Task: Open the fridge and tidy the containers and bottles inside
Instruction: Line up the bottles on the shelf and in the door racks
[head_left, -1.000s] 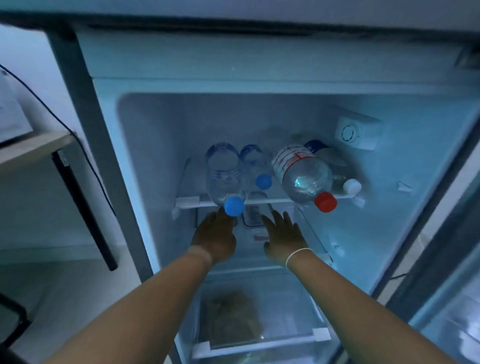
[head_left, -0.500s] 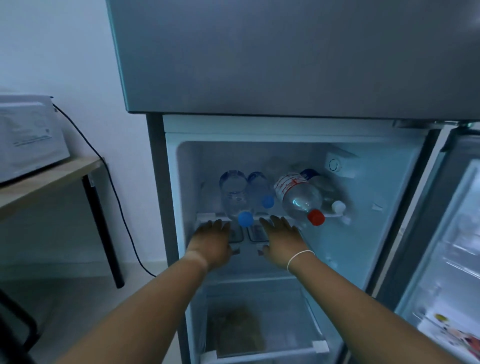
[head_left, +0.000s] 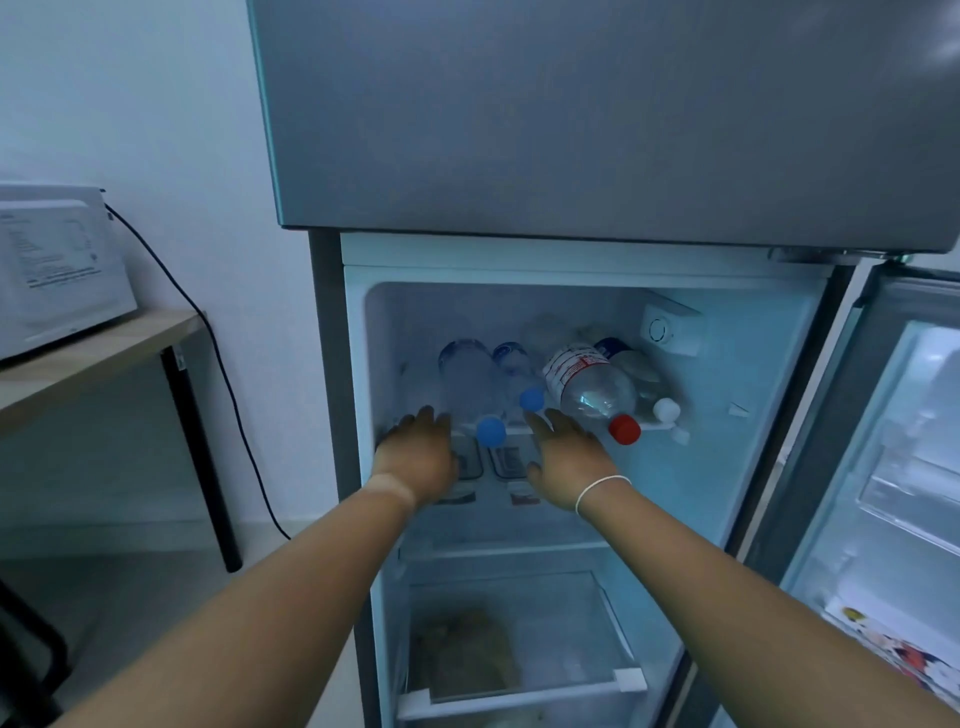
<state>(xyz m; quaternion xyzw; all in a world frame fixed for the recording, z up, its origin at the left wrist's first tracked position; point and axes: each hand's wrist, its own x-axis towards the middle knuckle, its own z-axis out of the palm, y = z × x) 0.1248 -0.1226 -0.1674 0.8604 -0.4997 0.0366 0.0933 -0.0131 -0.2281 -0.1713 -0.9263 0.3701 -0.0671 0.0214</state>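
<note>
Grey steel fridge (head_left: 571, 130) stands with its lower door (head_left: 893, 467) swung wide on my right. I count four plastic bottles lying on the top shelf (head_left: 657, 427): two blue-capped (head_left: 491, 432), one red-capped (head_left: 624, 429), one white-capped (head_left: 666, 410). My left hand (head_left: 415, 457) and right hand (head_left: 566, 467) hover flat before that shelf, fingers spread, grasping nothing.
</note>
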